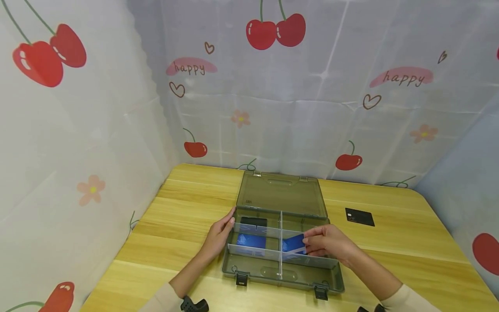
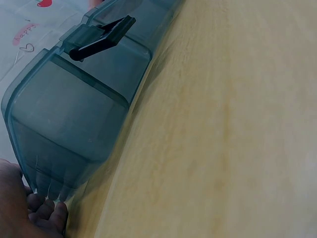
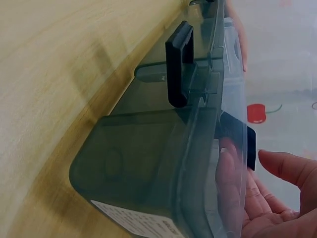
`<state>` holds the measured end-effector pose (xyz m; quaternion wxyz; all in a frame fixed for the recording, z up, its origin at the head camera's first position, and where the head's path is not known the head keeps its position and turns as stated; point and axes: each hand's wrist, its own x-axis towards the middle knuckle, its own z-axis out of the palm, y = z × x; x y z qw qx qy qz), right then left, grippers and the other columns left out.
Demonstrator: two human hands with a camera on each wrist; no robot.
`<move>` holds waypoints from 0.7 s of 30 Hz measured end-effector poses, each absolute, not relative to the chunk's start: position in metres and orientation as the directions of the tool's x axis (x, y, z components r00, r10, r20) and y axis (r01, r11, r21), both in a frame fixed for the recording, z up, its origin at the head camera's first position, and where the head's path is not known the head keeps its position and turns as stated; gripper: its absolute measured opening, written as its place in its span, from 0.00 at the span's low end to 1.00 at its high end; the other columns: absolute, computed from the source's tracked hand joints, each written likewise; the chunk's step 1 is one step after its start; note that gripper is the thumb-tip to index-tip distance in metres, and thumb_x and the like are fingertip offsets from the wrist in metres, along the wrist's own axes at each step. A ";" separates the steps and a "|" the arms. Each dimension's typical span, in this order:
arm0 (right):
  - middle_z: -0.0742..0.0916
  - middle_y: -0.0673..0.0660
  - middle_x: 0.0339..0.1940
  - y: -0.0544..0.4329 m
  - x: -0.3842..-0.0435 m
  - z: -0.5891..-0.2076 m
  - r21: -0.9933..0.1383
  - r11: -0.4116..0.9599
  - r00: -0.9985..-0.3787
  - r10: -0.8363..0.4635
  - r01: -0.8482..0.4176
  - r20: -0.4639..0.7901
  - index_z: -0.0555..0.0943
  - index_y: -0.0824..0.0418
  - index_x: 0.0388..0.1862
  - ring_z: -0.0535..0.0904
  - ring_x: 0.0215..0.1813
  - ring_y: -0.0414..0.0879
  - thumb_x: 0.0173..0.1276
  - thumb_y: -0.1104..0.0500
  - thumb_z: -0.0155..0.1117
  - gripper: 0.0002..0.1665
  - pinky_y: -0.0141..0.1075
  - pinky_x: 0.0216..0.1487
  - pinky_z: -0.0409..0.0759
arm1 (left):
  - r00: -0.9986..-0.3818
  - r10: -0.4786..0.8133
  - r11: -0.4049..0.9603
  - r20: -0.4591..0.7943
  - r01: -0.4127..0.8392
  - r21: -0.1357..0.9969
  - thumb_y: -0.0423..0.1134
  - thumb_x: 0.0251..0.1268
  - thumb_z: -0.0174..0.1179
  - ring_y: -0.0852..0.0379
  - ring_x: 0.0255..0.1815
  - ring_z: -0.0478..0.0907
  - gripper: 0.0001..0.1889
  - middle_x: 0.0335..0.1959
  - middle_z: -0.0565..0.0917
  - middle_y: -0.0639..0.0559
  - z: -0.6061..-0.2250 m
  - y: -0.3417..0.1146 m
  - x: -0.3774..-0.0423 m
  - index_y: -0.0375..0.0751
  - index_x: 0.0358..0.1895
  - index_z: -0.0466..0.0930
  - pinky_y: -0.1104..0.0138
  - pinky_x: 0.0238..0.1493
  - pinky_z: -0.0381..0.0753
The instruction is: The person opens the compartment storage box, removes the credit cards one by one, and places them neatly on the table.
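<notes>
A translucent grey-green plastic compartment box [image 1: 309, 279] lies on the table with its lid [image 1: 280, 197] folded back. My left hand [image 1: 217, 237] holds the box's left side, thumb at the rim; in the left wrist view its fingers [image 2: 47, 210] bend against the wall. My right hand [image 1: 329, 243] reaches into the middle right compartment and pinches a tilted blue card [image 1: 293, 243] by its right edge. In the right wrist view that card looks dark, between fingers and thumb. Another blue card [image 1: 251, 241] lies in the middle left compartment, and a black card [image 1: 253, 222] is behind it.
A black card with a chip [image 1: 360, 216] lies on the wooden table [image 1: 187, 208] right of the box. Clear dividers [image 1: 249, 249] stand up between the compartments. Two black latches [image 1: 241, 278] hang at the front edge. A cherry-print curtain [image 1: 288, 130] surrounds the table.
</notes>
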<state>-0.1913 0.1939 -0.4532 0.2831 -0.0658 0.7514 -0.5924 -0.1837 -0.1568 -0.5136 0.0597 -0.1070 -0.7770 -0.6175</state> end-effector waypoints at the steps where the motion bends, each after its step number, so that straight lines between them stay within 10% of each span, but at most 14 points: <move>1: 0.90 0.66 0.43 0.193 -0.191 -0.453 -0.928 0.294 -0.834 -0.431 0.231 -0.344 0.75 0.82 0.60 0.89 0.43 0.54 0.73 0.61 0.64 0.26 0.45 0.46 0.89 | -0.970 0.092 0.213 0.226 0.241 0.947 0.34 0.83 0.47 0.41 0.77 0.59 0.23 0.76 0.64 0.38 -0.514 -0.157 -0.184 0.28 0.74 0.63 0.52 0.75 0.59; 21: 0.90 0.65 0.37 0.194 -0.185 -0.450 -0.924 0.328 -0.877 -0.365 0.194 -0.314 0.77 0.80 0.59 0.89 0.34 0.52 0.73 0.63 0.64 0.23 0.46 0.41 0.90 | -0.971 0.086 0.215 0.224 0.237 0.947 0.35 0.83 0.47 0.41 0.77 0.59 0.23 0.76 0.64 0.38 -0.517 -0.157 -0.184 0.30 0.75 0.64 0.52 0.76 0.59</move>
